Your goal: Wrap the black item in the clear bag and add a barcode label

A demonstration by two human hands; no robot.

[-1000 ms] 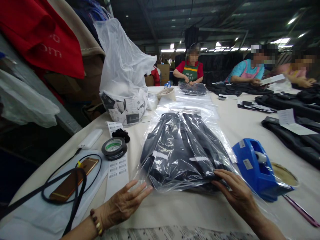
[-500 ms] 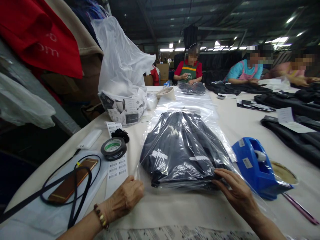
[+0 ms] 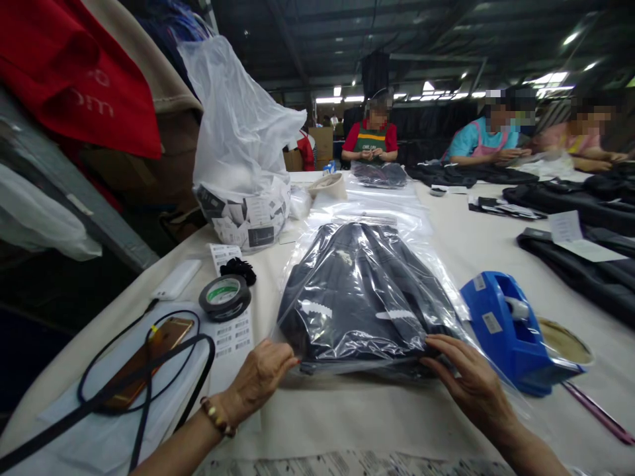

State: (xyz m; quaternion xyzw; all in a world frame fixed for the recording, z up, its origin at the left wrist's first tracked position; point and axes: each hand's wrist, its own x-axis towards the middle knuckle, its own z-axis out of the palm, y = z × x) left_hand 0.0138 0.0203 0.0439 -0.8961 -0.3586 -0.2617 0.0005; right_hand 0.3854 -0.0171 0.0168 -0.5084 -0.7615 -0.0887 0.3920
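Observation:
A folded black garment [image 3: 357,291] lies flat inside a clear plastic bag [image 3: 342,367] on the table in front of me. My left hand [image 3: 260,377] is closed on the bag's near left corner, its thumb and fingers pinched together. At the near right corner, my right hand [image 3: 464,370] grips the bag's edge, thumb below and fingers on top. Two white marks show on the dark cloth through the shiny plastic. More clear bags lie beneath and behind it.
To the right stands a blue tape dispenser [image 3: 506,330] beside a pink pen-like stick [image 3: 598,413]. On the left are a black tape roll [image 3: 225,297], barcode labels [image 3: 233,337], a phone [image 3: 149,363] and a cord. A bag of tags [image 3: 248,211] stands behind. Co-workers sit across the table.
My left hand has moved slightly right and in toward the bag's corner. My right hand stays in place. The cord by the phone has shifted.

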